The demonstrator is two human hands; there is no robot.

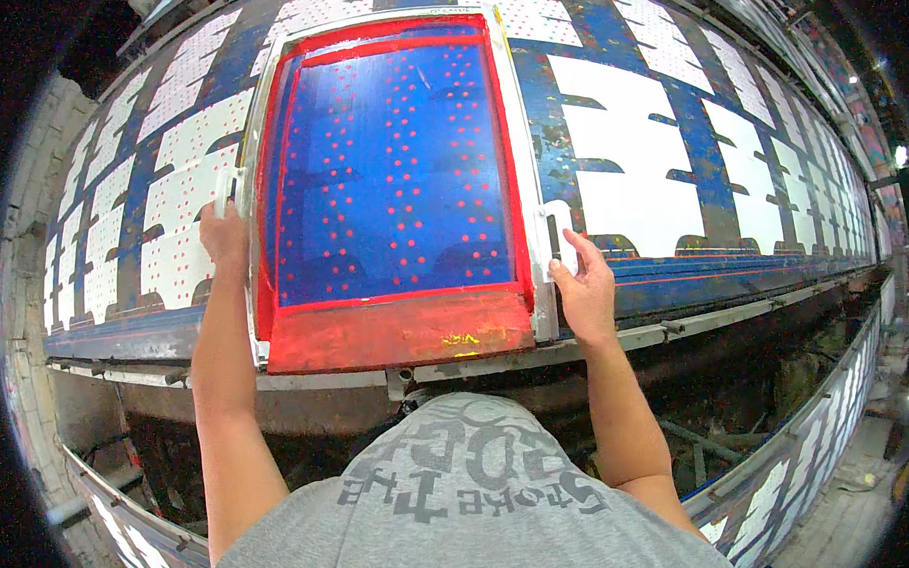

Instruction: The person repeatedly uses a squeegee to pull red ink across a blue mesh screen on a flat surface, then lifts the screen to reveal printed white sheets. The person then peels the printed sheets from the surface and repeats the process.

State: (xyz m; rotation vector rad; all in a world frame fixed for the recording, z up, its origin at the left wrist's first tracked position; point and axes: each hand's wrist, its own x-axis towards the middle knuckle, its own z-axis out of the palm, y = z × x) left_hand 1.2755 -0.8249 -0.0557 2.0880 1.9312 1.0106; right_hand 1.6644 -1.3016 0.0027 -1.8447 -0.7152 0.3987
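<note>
A screen-printing frame [517, 132] with white sides lies flat on the long table in front of me. Its blue mesh [371, 177] carries rows of red dots and is bordered in red, and a broad red-smeared strip [396, 331] runs along the near end. My left hand [222, 232] is closed round the white handle [227, 184] on the frame's left side. On the right side, my right hand [585, 289] grips the other white handle [559, 230], its thumb and fingers about the lower part. What lies directly under the frame is mostly hidden.
White cut fabric pieces [625, 143] lie in rows on the blue, paint-stained table [711, 175]. Pieces to the left [195, 153] bear red dots; those to the right near me look plain. A metal rail [735, 296] edges the table, and another table [782, 493] stands behind on the right.
</note>
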